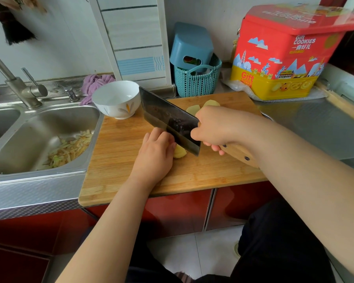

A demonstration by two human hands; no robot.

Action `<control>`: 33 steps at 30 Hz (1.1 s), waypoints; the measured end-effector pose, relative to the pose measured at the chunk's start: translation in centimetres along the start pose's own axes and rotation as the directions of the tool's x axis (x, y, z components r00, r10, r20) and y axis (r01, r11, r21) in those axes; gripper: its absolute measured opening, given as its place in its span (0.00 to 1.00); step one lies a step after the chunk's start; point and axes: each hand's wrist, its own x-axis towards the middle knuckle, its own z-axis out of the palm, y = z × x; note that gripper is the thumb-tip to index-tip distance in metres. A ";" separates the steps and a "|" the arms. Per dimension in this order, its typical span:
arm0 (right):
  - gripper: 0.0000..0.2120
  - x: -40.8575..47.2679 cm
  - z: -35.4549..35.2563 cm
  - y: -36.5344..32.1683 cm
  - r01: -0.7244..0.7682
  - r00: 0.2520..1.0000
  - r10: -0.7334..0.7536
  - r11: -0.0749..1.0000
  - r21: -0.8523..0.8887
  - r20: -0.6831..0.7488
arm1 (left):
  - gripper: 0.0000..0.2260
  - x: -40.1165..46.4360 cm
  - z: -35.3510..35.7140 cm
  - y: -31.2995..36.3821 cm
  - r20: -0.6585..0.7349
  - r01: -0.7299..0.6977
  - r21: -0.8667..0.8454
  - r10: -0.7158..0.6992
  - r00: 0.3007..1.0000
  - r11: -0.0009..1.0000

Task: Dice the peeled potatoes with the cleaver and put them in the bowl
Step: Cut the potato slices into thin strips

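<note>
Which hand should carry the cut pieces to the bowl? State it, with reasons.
Left. The left hand holds the potato and is nearer the bowl; the right hand grips the cleaver.

Kitchen corner seen from above. A pale wall (pixel 55 48) backs a steel counter (pixel 319 127) set over glossy red cabinet doors (pixel 178 213); the floor (pixel 200 252) is laid with light tiles. At left, a double steel sink (pixel 29 139) (its nearer basin holds vegetable peelings (pixel 70 150)) carries a tilted tap (pixel 18 86), with a purple cloth (pixel 94 82) behind. At rear stand a teal woven basket (pixel 196 82) and a red-and-yellow cookie tin (pixel 284 52). Lighting is soft and even.
</note>
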 end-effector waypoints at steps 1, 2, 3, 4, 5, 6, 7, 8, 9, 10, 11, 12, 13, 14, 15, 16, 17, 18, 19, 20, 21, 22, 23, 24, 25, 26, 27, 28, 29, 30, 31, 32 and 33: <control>0.12 0.1 0.0 -0.1 -0.007 1.000 0.007 1.000 -0.002 0.010 | 0.04 0.0 0.0 0.0 0.001 -0.003 0.000 0.003 1.000 1.000; 0.12 0.2 0.0 -0.2 -0.013 1.000 0.013 1.000 0.000 0.020 | 0.04 0.0 0.0 0.0 0.003 -0.005 0.000 0.005 1.000 1.000; 0.12 0.4 0.1 -0.2 -0.020 0.999 0.019 1.000 0.003 0.029 | 0.04 0.0 0.0 -0.1 0.006 -0.007 0.002 0.007 1.000 1.000; 0.12 0.5 0.0 -0.2 -0.025 0.999 0.025 1.000 0.005 0.037 | 0.04 0.0 0.0 -0.1 0.008 -0.008 0.004 0.008 1.000 1.000; 0.12 0.6 0.0 -0.3 -0.031 0.999 0.031 1.000 0.004 0.043 | 0.04 0.1 -0.1 -0.1 0.009 -0.008 0.005 0.008 1.000 1.000; 0.12 0.8 0.0 -0.3 -0.035 0.998 0.035 0.999 -0.001 0.049 | 0.04 0.1 0.0 -0.2 0.007 -0.008 0.006 0.008 1.000 1.000; 0.12 1.0 0.0 -0.4 -0.037 0.998 0.037 0.999 -0.007 0.055 | 0.04 0.1 0.0 -0.2 0.004 -0.008 0.008 0.008 1.000 1.000; 0.12 1.1 0.0 -0.4 -0.038 0.997 0.039 0.999 -0.012 0.061 | 0.05 0.1 0.0 -0.2 0.001 -0.008 0.012 0.008 1.000 1.000; 0.12 1.3 0.1 -0.5 -0.040 0.997 0.041 0.999 -0.014 0.068 | 0.05 0.1 0.0 -0.2 0.001 -0.008 0.014 0.008 1.000 1.000; 0.11 1.5 0.4 -0.6 -0.044 0.996 0.045 0.999 -0.012 0.075 | 0.05 0.1 0.0 -0.2 0.001 -0.010 0.016 0.010 1.000 1.000; 0.11 1.6 0.6 -0.6 -0.047 0.996 0.047 0.999 -0.007 0.079 | 0.05 0.1 0.0 -0.2 0.000 -0.012 0.016 0.012 1.000 1.000; 0.11 1.7 0.9 -0.6 -0.049 0.996 0.049 0.999 -0.003 0.079 | 0.05 0.1 0.0 -0.3 0.000 -0.015 0.017 0.015 1.000 1.000; 0.11 1.8 1.3 -0.5 -0.051 0.996 0.051 0.999 -0.001 0.076 | 0.05 0.0 0.0 -0.3 -0.001 -0.017 0.017 0.017 1.000 1.000; 0.12 1.8 1.6 -0.3 -0.054 0.996 0.055 0.999 -0.006 0.069 | 0.05 0.0 0.0 -0.3 -0.002 -0.017 0.016 0.017 1.000 1.000; 0.13 1.7 1.8 -0.1 -0.055 0.997 0.056 0.998 -0.017 0.059 | 0.05 0.0 0.0 -0.3 -0.003 -0.015 0.016 0.015 1.000 1.000; 0.13 1.5 2.0 0.0 -0.055 0.997 0.056 0.998 -0.031 0.044 | 0.05 0.0 0.0 -0.3 -0.005 -0.013 0.019 0.014 1.000 1.000; 0.14 1.3 2.1 0.2 -0.055 0.998 0.056 0.998 -0.042 0.029 | 0.05 0.0 0.0 -0.3 -0.006 -0.014 0.028 0.014 1.000 1.000; 0.14 1.2 2.2 0.4 -0.054 0.998 0.055 0.997 -0.050 0.018 | 0.05 -0.1 -0.1 -0.3 -0.007 -0.016 0.040 0.016 1.000 0.999; 0.14 1.2 2.1 0.5 -0.052 0.999 0.053 0.997 -0.055 0.014 | 0.05 -0.1 -0.2 -0.1 -0.009 -0.019 0.051 0.020 1.000 0.999; 0.14 1.2 2.1 0.7 -0.052 0.999 0.053 0.997 -0.058 0.015 | 0.04 -0.2 -0.3 0.0 -0.013 -0.025 0.057 0.026 1.000 0.998; 0.13 1.2 2.0 0.8 -0.055 0.998 0.056 0.997 -0.054 0.021 | 0.03 -0.3 -0.4 0.1 -0.020 -0.033 0.058 0.035 0.999 0.998; 0.12 1.3 1.9 0.9 -0.060 0.998 0.061 0.997 -0.039 0.029 | 0.02 -0.3 -0.5 0.2 -0.028 -0.042 0.058 0.044 0.999 0.997; 0.11 1.5 1.8 1.1 -0.066 0.997 0.066 0.998 -0.010 0.037 | 0.01 -0.4 -0.5 0.2 -0.035 -0.048 0.057 0.050 0.998 0.997; 0.10 1.7 1.7 1.4 -0.074 0.996 0.072 0.997 0.028 0.043 | 0.01 -0.5 -0.6 0.3 -0.043 -0.048 0.056 0.050 0.998 0.997; 0.09 1.9 1.6 1.6 -0.083 0.996 0.080 0.994 0.068 0.047 | 0.02 -0.5 -0.6 0.2 -0.049 -0.040 0.053 0.043 0.998 0.998; 0.10 2.0 1.5 1.9 -0.089 0.995 0.084 0.990 0.107 0.051 | 0.02 -0.5 -0.5 0.2 -0.055 -0.028 0.050 0.031 0.998 0.998; 0.11 2.0 1.4 2.1 -0.094 0.995 0.087 0.985 0.143 0.054 | 0.02 -0.5 -0.5 0.1 -0.058 -0.014 0.043 0.017 0.998 0.999; 0.11 1.9 1.3 2.3 -0.093 0.995 0.085 0.980 0.174 0.054 | 0.02 -0.5 -0.4 0.1 -0.057 -0.001 0.033 0.003 0.998 0.999; 0.11 1.7 1.3 2.3 -0.088 0.996 0.080 0.978 0.191 0.048 | 0.02 -0.4 -0.4 0.0 -0.056 0.010 0.018 -0.009 0.998 1.000; 0.11 1.6 1.4 2.3 -0.077 0.997 0.071 0.978 0.195 0.035 | 0.01 -0.4 -0.4 -0.1 -0.054 0.018 -0.001 -0.018 0.998 1.000; 0.10 1.4 1.4 2.3 -0.063 0.998 0.061 0.981 0.183 0.018 | 0.01 -0.3 -0.4 -0.1 -0.049 0.027 -0.022 -0.028 0.998 0.999; 0.09 1.2 1.4 2.2 -0.048 0.999 0.049 0.986 0.159 0.001 | 0.01 -0.3 -0.4 -0.2 -0.040 0.038 -0.044 -0.040 0.998 0.998; 0.08 1.0 1.4 2.0 -0.036 0.999 0.038 0.990 0.133 -0.012 | 0.01 -0.2 -0.4 -0.2 -0.030 0.049 -0.064 -0.051 0.998 0.997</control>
